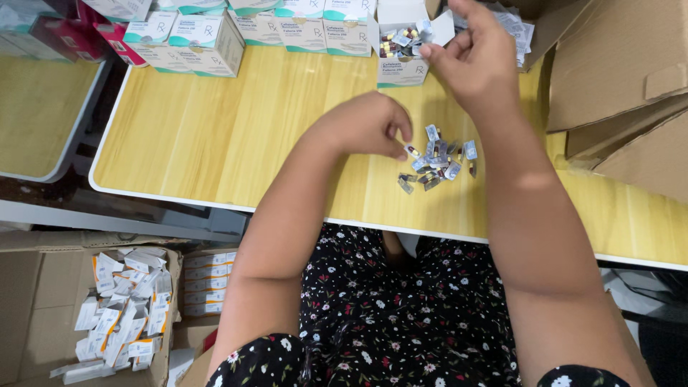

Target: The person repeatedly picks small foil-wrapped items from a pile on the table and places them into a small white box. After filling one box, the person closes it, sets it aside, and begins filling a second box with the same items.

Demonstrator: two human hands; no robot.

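Observation:
A small pile of silver capsule blister pieces lies on the wooden table. My left hand rests beside the pile, fingers curled, pinching one blister piece at the pile's left edge. My right hand is raised farther back, right next to an open white and teal carton filled with blister pieces. Its fingertips hold a small blister piece over the carton's opening.
Rows of shut white and teal cartons line the table's far edge, with pink boxes at far left. Brown cardboard covers the right side. A cardboard box of flattened cartons sits on the floor at lower left.

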